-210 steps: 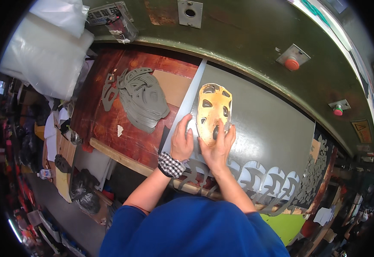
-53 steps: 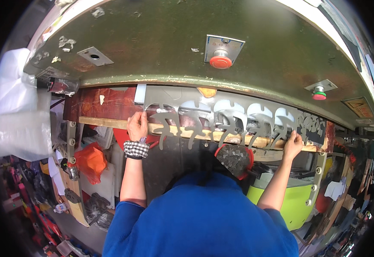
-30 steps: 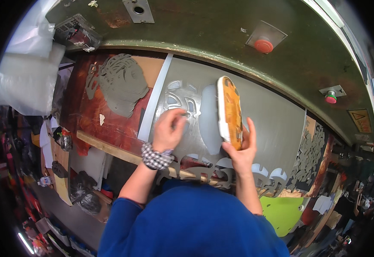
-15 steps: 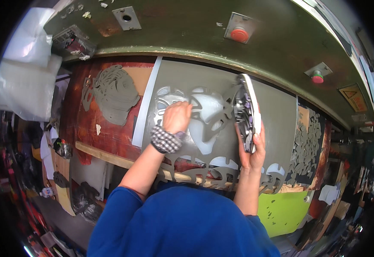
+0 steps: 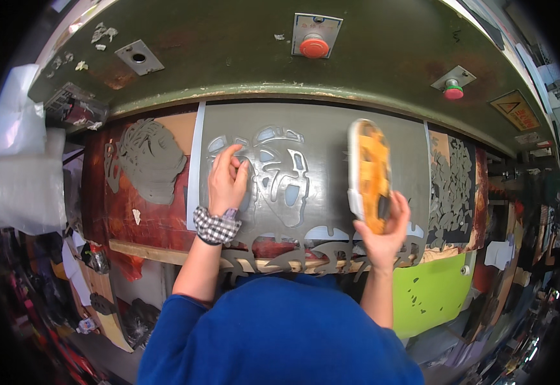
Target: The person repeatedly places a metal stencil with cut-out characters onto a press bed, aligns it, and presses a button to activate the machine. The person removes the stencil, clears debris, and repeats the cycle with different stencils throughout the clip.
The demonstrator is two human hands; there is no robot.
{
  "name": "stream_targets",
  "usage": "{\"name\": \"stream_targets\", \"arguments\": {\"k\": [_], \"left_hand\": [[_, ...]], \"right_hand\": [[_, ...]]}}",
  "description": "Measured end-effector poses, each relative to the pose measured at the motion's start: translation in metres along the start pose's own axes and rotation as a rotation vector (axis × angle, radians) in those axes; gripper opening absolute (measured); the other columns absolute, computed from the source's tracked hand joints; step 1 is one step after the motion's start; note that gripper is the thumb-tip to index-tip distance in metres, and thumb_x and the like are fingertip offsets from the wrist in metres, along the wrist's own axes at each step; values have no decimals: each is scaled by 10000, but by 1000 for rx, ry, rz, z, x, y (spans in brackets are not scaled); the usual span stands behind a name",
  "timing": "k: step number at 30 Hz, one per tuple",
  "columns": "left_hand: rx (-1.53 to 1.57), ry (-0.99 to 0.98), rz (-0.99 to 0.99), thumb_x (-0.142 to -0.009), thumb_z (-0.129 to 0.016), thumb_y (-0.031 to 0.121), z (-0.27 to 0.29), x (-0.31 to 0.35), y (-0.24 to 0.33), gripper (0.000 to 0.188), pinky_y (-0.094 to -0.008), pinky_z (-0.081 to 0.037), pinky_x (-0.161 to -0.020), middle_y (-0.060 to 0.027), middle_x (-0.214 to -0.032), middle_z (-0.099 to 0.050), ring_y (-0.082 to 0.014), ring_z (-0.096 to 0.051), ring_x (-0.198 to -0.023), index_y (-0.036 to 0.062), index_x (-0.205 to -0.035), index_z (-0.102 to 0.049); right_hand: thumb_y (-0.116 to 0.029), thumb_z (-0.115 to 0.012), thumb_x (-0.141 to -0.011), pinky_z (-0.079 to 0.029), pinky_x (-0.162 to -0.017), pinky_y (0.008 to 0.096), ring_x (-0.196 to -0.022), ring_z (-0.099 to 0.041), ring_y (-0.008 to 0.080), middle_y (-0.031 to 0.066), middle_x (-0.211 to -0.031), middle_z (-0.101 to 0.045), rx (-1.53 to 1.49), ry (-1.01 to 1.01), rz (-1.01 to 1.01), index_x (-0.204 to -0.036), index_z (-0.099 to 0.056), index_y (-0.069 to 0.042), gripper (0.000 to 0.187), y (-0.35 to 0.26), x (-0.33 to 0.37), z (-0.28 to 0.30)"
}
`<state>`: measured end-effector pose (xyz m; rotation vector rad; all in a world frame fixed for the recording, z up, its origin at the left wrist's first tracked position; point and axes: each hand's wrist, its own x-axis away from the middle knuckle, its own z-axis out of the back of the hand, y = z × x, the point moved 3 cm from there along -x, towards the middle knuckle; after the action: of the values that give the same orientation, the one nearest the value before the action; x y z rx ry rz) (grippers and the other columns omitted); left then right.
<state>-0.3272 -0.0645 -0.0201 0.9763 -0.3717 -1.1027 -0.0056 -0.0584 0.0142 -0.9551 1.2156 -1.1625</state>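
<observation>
My right hand (image 5: 386,234) grips the lower end of a cutting die (image 5: 371,173), long and shoe-shaped, with a pale metal rim and a yellow face with openings. It is held up over the right half of a dark grey sheet (image 5: 331,128). My left hand (image 5: 227,183), with a checked cuff at the wrist, is over the sheet's left part. Its fingers are loosely bent and apart, with nothing visible in them. Next to it lies a grey cut piece (image 5: 281,174) with several openings showing pale board beneath.
A pile of grey cut pieces (image 5: 148,160) lies on the red board at left. Small scraps (image 5: 450,186) cover the right end. Beyond the sheet rises a green machine beam (image 5: 241,58) with a red button (image 5: 314,46). Sheet offcuts (image 5: 331,253) hang along the near wooden edge.
The die has turned from its dark side to its yellow face. A grey piece now lies over the pale patch on the sheet. My left hand's fingers have lifted and spread. The view has shifted.
</observation>
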Motion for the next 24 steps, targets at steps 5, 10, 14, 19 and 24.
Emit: {"name": "stream_targets", "arguments": {"k": [5, 10, 14, 19, 24], "left_hand": [[-154, 82, -51, -849, -619, 19, 42, 14, -25, 308, -306, -461, -610, -80, -810, -550, -188, -535, -651, 40, -1155, -593], [-331, 279, -10, -848, -614, 56, 73, 60, -59, 287, -374, -407, -666, -115, -788, -464, -259, -464, -705, 6, -1121, -538], [-425, 176, -59, -899, -577, 126, 52, 65, -87, 136, -407, -402, -644, -135, -712, -581, -323, -556, -688, 30, -803, -585], [-425, 184, -71, -931, -542, 145, 35, 8, -100, 241, -418, -394, -606, -138, -673, -557, -337, -543, -640, 30, -721, -538], [-422, 220, -28, -919, -574, 182, 22, -49, -104, 261, -427, -401, -588, -129, -666, -562, -342, -546, -625, 42, -701, -539]], "right_hand": [[-67, -843, -574, -324, -1044, 499, -1264, -329, 466, 289, -1388, -286, 560, -219, 297, -1375, -370, -45, 931, 24, -30, -61], [-142, -853, -590, -310, -1050, 522, -1276, -296, 494, 329, -1389, -256, 655, -265, 276, -1468, -199, -14, 1102, 47, -64, -78], [-233, -788, -693, -276, -1106, 508, -1368, -272, 421, 289, -1475, -234, 446, -298, 124, -1489, -136, -1, 1055, 38, -118, -78], [-304, -447, -992, -152, -1150, 472, -1409, -181, 404, 294, -1516, -162, 571, 508, 374, -1475, -89, 73, 710, -11, -225, -7], [-420, -528, -927, -36, -1157, 509, -1413, -4, 480, 399, -1477, 51, 725, 497, 344, -1401, 139, 160, 1003, 1, -263, -6]]}}
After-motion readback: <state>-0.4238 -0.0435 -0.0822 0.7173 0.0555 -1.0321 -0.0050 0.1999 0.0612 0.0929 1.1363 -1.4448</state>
